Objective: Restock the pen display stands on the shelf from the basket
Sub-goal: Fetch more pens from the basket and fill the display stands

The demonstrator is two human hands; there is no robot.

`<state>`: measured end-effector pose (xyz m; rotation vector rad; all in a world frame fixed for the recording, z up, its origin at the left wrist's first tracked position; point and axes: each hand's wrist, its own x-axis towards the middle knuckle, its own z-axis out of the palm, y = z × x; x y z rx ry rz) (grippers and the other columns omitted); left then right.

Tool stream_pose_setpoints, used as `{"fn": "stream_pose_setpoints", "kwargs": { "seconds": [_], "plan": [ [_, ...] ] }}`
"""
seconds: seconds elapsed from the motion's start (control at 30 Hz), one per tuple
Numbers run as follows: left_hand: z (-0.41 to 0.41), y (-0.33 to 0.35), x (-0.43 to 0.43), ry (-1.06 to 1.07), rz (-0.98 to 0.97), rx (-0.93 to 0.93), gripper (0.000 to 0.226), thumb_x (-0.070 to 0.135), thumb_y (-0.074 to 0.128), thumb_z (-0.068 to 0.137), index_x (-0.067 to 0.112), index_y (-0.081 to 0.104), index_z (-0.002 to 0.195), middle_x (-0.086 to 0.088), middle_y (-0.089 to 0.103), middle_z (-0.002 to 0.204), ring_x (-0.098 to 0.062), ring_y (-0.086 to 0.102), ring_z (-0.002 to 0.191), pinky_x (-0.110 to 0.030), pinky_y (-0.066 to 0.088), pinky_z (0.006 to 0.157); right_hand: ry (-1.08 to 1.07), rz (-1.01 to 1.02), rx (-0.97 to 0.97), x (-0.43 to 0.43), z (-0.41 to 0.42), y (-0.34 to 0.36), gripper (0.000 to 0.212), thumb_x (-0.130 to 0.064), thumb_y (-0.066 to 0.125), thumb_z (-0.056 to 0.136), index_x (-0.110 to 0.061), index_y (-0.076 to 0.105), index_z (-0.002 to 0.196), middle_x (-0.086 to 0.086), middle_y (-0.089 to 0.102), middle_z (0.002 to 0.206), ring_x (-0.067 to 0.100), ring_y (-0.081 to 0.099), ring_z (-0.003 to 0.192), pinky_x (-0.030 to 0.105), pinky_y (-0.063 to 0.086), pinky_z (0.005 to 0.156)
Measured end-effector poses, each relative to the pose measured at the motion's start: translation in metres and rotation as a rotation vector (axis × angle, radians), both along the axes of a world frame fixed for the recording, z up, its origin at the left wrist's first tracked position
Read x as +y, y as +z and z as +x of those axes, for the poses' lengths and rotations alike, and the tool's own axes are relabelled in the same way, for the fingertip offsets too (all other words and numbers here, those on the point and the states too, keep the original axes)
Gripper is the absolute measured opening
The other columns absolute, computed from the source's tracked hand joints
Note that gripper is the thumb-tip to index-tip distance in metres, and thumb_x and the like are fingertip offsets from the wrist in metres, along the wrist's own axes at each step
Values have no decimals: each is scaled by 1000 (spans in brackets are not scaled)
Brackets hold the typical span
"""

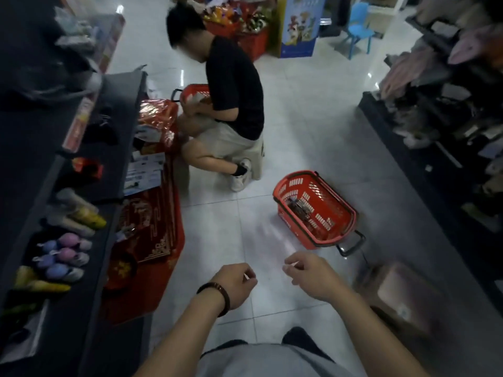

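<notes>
Basket (284, 187) on floor (299, 126), dark packs (298, 209) inside; left hand (234, 284) fingers loosely curled, right hand (309, 276) fingers' hold unclear.

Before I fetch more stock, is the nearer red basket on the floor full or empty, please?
Nearly empty: the red basket holds only a small dark pile at its far end.

Single view, head-worn, wide-angle, edges bowed. I see forward and down along the aisle floor (313, 118). Left hand (234, 284) and right hand (309, 276) close at bottom; basket (326, 205) just beyond; shelf (117, 104) bordering left.
</notes>
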<state>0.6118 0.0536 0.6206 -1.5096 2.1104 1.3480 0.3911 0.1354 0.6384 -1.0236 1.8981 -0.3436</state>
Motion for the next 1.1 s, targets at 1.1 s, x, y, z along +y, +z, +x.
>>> {"fn": "stream_pose_setpoints", "kwargs": {
  "seconds": [1.1],
  "plan": [
    [-552,-426,-240,569,604,-69,8,29,62,97,24,69,97,-3,74,91,-23,73,80,-36,61,75,152,410,180,-305,-517,-382,29,-31,55,101,-14,69,120,18,73,122,40,69,112,38,54,88]
  ]
}}
